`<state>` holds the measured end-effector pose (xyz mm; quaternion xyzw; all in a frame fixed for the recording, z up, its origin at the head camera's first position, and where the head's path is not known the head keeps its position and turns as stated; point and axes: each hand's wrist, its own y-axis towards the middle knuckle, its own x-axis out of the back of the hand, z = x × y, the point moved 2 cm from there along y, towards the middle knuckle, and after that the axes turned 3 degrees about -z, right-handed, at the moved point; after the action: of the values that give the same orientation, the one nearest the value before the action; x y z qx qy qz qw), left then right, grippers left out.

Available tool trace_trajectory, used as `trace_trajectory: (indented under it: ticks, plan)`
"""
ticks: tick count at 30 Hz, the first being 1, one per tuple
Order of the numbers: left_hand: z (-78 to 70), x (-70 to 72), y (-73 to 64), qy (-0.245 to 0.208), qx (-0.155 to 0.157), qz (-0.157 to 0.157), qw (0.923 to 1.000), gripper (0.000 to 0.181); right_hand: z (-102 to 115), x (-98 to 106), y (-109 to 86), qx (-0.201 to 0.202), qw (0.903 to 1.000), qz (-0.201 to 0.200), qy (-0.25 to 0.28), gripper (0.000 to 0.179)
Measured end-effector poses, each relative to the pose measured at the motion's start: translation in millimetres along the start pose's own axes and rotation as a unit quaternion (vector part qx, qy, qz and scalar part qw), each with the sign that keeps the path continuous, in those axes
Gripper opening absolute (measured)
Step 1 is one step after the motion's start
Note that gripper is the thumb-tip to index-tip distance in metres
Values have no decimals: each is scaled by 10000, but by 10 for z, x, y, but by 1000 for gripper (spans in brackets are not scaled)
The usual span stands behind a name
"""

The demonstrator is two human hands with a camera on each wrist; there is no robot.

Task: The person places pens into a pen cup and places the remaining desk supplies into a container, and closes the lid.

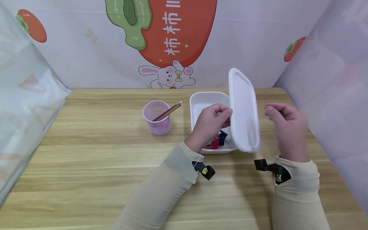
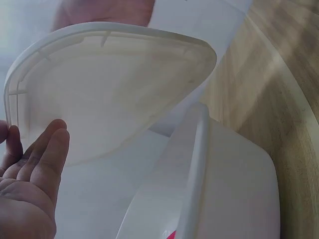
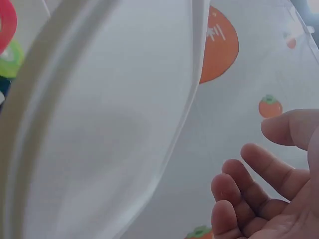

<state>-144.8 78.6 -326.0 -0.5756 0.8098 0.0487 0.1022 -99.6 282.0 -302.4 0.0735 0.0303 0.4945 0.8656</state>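
Observation:
A white plastic lid [image 1: 244, 111] stands tilted on edge over the right side of a white box [image 1: 202, 99]. My left hand [image 1: 211, 123] pinches the lid's left edge between thumb and fingers; in the left wrist view the fingers [image 2: 52, 154] lie against its ribbed underside. To the right of the lid, my right hand [image 1: 290, 127] is held in the air, fingers loosely bent and nothing in them. The right wrist view shows a gap between those fingers [image 3: 261, 169] and the lid. Inside the box lie a red ring-shaped thing [image 1: 213, 143] and small dark pieces [image 1: 222, 135], partly hidden by the left hand.
A pink mesh cup [image 1: 159, 127] holding pencils [image 1: 169, 111] stands left of the box. The wooden table [image 1: 100, 153] meets a printed cloth backdrop [image 1: 250, 38] at the back, with cloth walls on both sides.

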Motion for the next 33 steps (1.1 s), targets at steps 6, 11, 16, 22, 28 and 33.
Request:
trace_trajectory:
  ticks: [6,11,16,22,28,33]
  plan:
    - [-9,45,-29,-352,-62,-60,9993,18,-152,168,169,-524,9967,-257,-564,25]
    - [-17,59,-38,-598,-104,-38,9982,19,-275,214,231,-875,9933,170,-737,34]
    - [-22,65,-41,-676,-125,-6,9976,19,-375,207,257,-1052,9923,598,261,32]
    - [-16,71,-39,-707,-99,27,9974,19,-436,189,271,-1390,9814,973,902,20]
    - [11,91,-43,-799,-110,-54,9967,19,-459,204,269,-1649,9820,885,268,21]
    - [44,111,-42,-926,-36,-136,9956,21,-472,203,269,-1634,9835,767,-87,22]
